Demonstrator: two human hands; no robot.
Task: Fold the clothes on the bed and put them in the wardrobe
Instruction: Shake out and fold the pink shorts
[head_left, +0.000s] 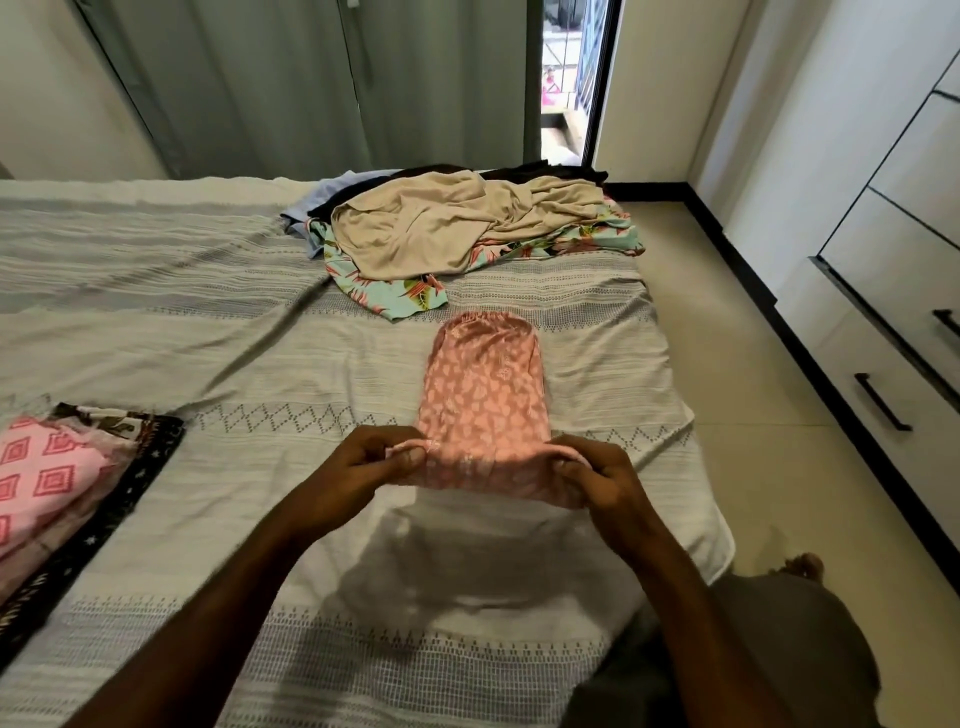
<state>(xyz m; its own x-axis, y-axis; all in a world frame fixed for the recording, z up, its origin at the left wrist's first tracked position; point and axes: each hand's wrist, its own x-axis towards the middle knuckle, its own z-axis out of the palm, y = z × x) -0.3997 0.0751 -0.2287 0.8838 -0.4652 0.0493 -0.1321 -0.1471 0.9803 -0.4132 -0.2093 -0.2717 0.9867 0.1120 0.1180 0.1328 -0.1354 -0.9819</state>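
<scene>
Now we see both hands at the near end of a pink garment (485, 400) that lies lengthwise on the bed (249, 364), its elastic waistband at the far end. The left hand (358, 465) pinches the near left corner of the cloth between thumb and curled fingers, so its grip is closed on the fabric. The right hand (597, 480) does the same at the near right corner, fingers curled round the hem. The near edge is lifted off the cover and bunched between the 2 hands, while the rest of the garment lies flat.

Beyond it, toward the far side of the bed, we see an unfolded heap: a beige cloth (452, 223) on top, a floral garment (395, 291) in teal under it, and darker and pale blue pieces behind, too tangled to tell apart. The floral hem lies just beside the pink waistband, not touching it as far as we can tell.

At the left edge sits a folded stack (57, 478), a pink diamond-print piece uppermost over a dark patterned one.

On the right, across the tiled floor (727, 338), stands the white wardrobe (883, 270) with black handles, its doors closed. Grey curtains (291, 78) hang behind the bed
</scene>
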